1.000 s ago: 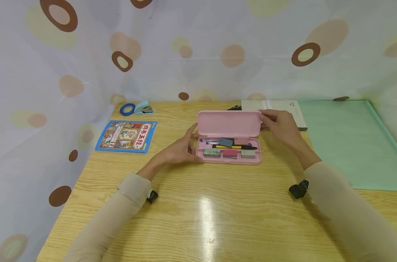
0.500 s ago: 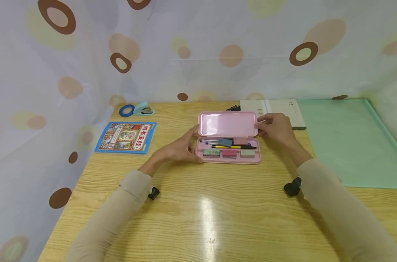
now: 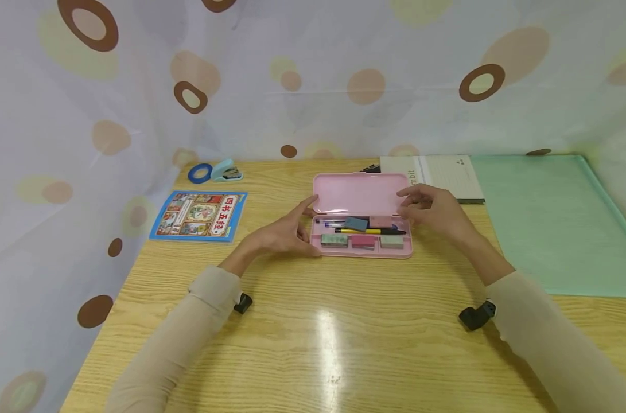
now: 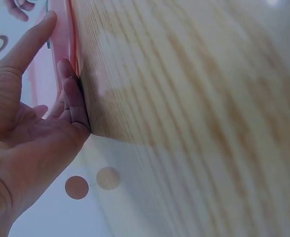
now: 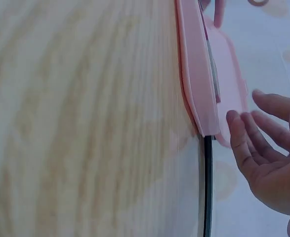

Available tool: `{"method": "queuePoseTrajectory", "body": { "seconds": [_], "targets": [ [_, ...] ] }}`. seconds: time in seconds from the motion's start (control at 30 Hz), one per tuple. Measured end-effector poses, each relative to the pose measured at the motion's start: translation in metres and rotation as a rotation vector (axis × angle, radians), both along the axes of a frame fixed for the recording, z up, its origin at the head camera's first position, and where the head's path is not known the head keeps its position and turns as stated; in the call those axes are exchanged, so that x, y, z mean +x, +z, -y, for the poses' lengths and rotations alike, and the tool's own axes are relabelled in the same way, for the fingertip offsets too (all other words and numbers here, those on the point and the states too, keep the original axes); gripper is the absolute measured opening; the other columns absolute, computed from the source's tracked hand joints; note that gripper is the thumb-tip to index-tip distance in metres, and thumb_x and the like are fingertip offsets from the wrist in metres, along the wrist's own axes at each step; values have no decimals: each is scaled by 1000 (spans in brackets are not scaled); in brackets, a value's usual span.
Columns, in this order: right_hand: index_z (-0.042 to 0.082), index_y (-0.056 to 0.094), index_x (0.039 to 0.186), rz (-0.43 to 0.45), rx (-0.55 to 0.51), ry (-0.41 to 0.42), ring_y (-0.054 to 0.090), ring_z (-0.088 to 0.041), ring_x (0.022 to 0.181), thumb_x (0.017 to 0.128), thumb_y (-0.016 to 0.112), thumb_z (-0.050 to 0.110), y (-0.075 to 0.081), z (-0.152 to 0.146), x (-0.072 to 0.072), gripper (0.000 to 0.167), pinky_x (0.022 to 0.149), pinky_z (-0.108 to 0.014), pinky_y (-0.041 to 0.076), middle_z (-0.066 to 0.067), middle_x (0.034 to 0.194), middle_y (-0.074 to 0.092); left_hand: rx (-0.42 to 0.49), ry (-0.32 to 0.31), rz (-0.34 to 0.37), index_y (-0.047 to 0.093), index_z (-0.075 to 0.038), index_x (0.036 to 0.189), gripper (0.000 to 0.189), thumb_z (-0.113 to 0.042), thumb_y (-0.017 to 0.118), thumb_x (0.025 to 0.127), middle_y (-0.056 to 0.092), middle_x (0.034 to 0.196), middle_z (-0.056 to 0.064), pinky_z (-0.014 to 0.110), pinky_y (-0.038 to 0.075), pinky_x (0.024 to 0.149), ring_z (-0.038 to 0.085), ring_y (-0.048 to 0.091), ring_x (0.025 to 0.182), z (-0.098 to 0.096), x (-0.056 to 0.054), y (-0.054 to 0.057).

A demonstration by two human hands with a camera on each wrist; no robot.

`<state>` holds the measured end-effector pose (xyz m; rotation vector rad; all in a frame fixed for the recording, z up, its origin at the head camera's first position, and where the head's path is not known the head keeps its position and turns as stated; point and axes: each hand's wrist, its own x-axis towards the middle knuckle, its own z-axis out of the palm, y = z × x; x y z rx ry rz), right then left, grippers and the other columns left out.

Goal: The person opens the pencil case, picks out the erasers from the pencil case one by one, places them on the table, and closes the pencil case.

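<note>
Pink pencil case, lid open, on wooden table. Contents: pens; 5 small blocks, 3 of them along the front. Left hand: grips case's left end. Right hand: free, fingers loosely bent, just beside lid.

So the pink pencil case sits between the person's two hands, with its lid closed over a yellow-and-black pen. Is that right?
Not quite: the lid is open, tipped back, as the head view shows. The pink pencil case does sit between the left hand and right hand, with the yellow-and-black pen inside.
</note>
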<state>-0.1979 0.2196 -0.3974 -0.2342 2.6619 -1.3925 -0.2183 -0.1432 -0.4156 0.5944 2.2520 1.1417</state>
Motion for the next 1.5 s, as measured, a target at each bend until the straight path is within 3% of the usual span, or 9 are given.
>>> {"method": "queuePoseTrajectory", "body": {
  "seconds": [0.17,0.3,0.53,0.9,1.17,1.3,1.5],
  "targets": [
    [9,67,135,-5,103,151,61,-30,111,101,70,17,-2,17,5,35,91,-43,52,-14,128,67,-5,-1,3,-1,-34,167,125,-26,91,83,32,157,5,32,52,86,21,63,92,2,0,1],
    [8,69,131,-42,149,196,60,-30,106,100,71,15,-7,27,1,31,92,-46,49,-14,125,67,-4,-2,1,0,-34,167,124,-24,90,83,32,157,5,32,52,85,21,63,91,2,0,1],
    [7,75,120,-98,222,184,54,-27,91,98,74,14,-13,36,-4,23,78,-40,47,-11,108,62,7,-24,-3,-3,-29,168,123,-20,88,86,31,158,6,32,52,82,21,63,90,1,-1,-1],
    [1,72,112,-109,242,186,53,-29,89,92,73,0,-13,43,-6,20,76,-39,46,-15,102,61,-10,-12,6,-3,-30,168,123,-22,88,86,29,158,10,32,52,85,22,61,92,-1,0,3],
    [0,72,119,-88,214,144,51,-29,94,94,72,4,0,36,-3,26,79,-40,44,-16,107,58,-9,-13,17,-3,-30,168,125,-20,89,85,30,159,9,31,52,86,21,63,92,-2,-1,2],
    [1,73,120,-99,198,115,49,-30,96,94,71,4,7,20,0,26,80,-42,43,-17,110,57,-9,-18,13,-3,-29,168,123,-20,88,86,30,158,9,31,52,85,21,62,91,-1,-1,2],
    [1,70,126,-77,214,65,53,-33,105,99,71,18,8,-10,-3,31,87,-46,45,-18,124,57,-6,-16,18,-3,-30,168,122,-18,87,87,31,158,5,30,52,81,21,63,90,-1,-1,0]
  ]
}}
